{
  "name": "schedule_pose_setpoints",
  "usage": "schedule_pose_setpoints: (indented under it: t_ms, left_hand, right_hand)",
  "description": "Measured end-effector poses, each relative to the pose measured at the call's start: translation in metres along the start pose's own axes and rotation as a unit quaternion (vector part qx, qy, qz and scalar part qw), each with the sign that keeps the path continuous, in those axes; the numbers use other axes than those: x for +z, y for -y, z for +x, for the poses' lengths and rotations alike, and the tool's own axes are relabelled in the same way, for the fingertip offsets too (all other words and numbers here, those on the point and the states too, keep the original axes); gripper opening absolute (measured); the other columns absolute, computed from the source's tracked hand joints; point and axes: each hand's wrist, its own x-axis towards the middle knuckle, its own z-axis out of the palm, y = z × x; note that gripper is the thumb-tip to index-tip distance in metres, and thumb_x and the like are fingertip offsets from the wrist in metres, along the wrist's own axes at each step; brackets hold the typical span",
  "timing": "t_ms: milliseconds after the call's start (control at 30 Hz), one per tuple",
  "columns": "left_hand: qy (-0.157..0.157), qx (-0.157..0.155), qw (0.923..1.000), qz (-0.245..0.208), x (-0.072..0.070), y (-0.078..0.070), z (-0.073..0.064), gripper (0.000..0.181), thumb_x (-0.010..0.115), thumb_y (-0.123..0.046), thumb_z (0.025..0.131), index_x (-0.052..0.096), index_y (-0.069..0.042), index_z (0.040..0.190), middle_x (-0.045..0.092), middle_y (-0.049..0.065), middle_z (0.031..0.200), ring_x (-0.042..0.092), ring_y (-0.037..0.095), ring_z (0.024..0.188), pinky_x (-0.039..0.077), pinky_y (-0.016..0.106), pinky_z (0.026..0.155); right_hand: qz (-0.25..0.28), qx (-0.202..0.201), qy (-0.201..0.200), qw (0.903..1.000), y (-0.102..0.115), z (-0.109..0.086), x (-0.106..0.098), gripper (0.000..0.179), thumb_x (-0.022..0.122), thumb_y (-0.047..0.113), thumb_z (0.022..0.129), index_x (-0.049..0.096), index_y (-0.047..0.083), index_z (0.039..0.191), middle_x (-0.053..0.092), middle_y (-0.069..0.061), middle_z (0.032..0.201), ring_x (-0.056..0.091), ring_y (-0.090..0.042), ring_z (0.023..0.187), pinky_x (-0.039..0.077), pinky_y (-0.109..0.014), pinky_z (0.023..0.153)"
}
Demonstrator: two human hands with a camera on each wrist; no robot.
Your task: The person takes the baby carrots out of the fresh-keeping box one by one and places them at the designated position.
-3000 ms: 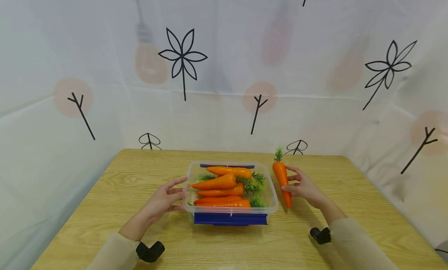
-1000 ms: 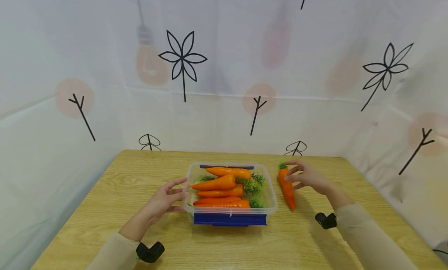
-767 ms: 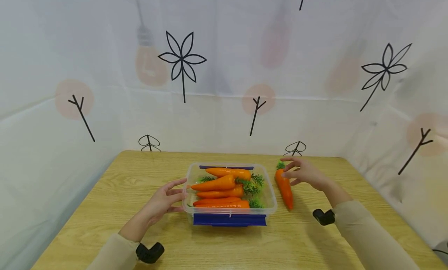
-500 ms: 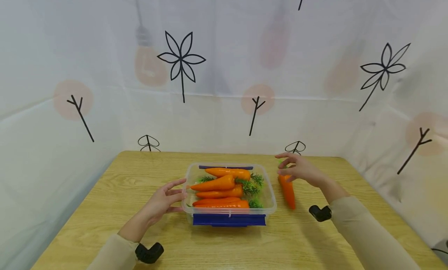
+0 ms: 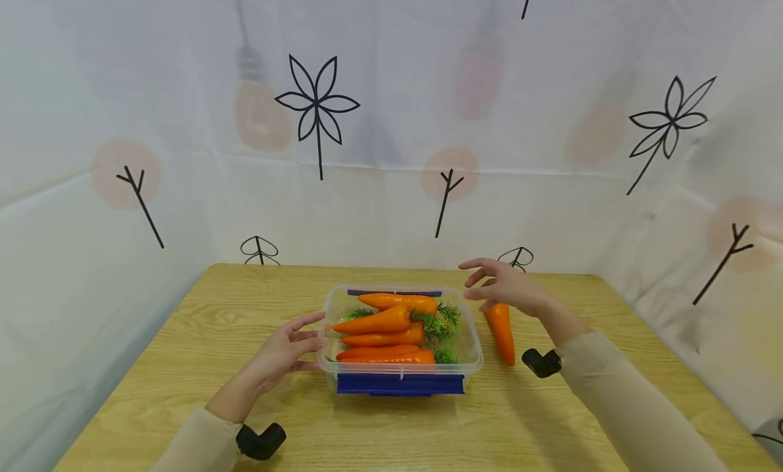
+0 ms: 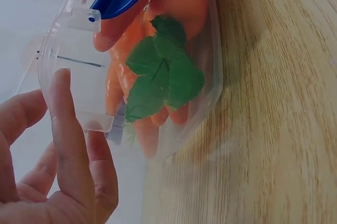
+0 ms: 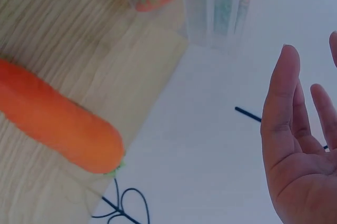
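Observation:
A clear plastic food container (image 5: pixel 404 368) with blue latches sits mid-table, holding several carrots (image 5: pixel 372 320) with green tops. My left hand (image 5: pixel 286 349) rests against its left side, fingers extended, fingertips at the rim; the left wrist view shows a finger (image 6: pixel 66 95) on the clear wall. One loose carrot (image 5: pixel 501 334) lies on the table to the right of the container, its leafy top hidden behind my right hand (image 5: pixel 508 286). That hand hovers by the container's back right corner with loose, parted fingers and nothing in them. In the right wrist view the carrot (image 7: pixel 58 118) is apart from the hand.
The wooden table (image 5: pixel 257 288) ends at a pale fabric backdrop (image 5: pixel 379 213) with printed plants. A green leaf shape (image 6: pixel 166 74) shows on the container's side. Each wrist carries a black camera (image 5: pixel 261 441). A dark cable (image 5: pixel 767 436) lies at the far right.
My right hand held the loose carrot three seconds ago; it has let go, leaving it on the table, and moved left toward the container. The left hand has stayed in place.

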Motion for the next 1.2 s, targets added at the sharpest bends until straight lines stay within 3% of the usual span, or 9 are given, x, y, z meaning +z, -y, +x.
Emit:
schedule_pose_setpoints:
  t_ms: [433, 700, 867, 1067, 1200]
  left_hand:
    - [0.002, -0.002, 1.0, 0.001, 0.001, 0.002, 0.003, 0.065, 0.066, -0.017, 0.088, 0.034, -0.008, 0.144, 0.036, 0.029, 0.136, 0.051, 0.038, 0.111, 0.053, 0.038, 0.076]
    - [0.003, -0.001, 1.0, 0.001, 0.002, 0.001, 0.004, 0.062, 0.063, -0.015, 0.09, 0.034, -0.007, 0.144, 0.038, 0.029, 0.135, 0.052, 0.037, 0.109, 0.053, 0.038, 0.076]
    - [0.003, 0.002, 1.0, 0.004, 0.002, 0.0, 0.004, 0.06, 0.062, -0.015, 0.091, 0.034, -0.007, 0.144, 0.036, 0.029, 0.136, 0.052, 0.036, 0.11, 0.053, 0.039, 0.076]
    - [-0.001, -0.004, 1.0, -0.001, 0.002, 0.001, 0.003, 0.063, 0.065, -0.017, 0.089, 0.035, -0.007, 0.144, 0.036, 0.029, 0.136, 0.05, 0.039, 0.111, 0.053, 0.039, 0.077]
    - [0.001, -0.003, 1.0, 0.001, 0.001, 0.002, 0.003, 0.066, 0.066, -0.018, 0.088, 0.034, -0.007, 0.144, 0.037, 0.029, 0.136, 0.05, 0.039, 0.112, 0.053, 0.039, 0.078]
  right_hand:
    - [-0.013, -0.026, 0.024, 0.9993, 0.015, 0.018, 0.015, 0.054, 0.067, 0.013, 0.087, 0.045, 0.007, 0.135, 0.051, -0.023, 0.111, 0.062, -0.027, 0.088, 0.052, -0.05, 0.074]
    - [-0.016, -0.037, 0.046, 0.9981, 0.027, 0.028, 0.028, 0.055, 0.067, 0.012, 0.087, 0.043, 0.006, 0.136, 0.052, -0.024, 0.113, 0.056, -0.044, 0.095, 0.052, -0.048, 0.075]
    - [-0.013, -0.045, 0.059, 0.9972, 0.033, 0.035, 0.036, 0.054, 0.066, 0.009, 0.087, 0.043, 0.005, 0.136, 0.051, -0.028, 0.115, 0.056, -0.046, 0.092, 0.052, -0.049, 0.076]
    - [-0.028, -0.055, 0.071, 0.9955, 0.04, 0.046, 0.047, 0.052, 0.067, 0.01, 0.087, 0.046, 0.008, 0.135, 0.053, -0.025, 0.114, 0.06, -0.039, 0.091, 0.05, -0.051, 0.077]
    - [-0.043, -0.066, 0.088, 0.993, 0.04, 0.055, 0.054, 0.053, 0.068, 0.012, 0.086, 0.047, 0.009, 0.134, 0.054, -0.025, 0.115, 0.061, -0.029, 0.095, 0.05, -0.046, 0.079]
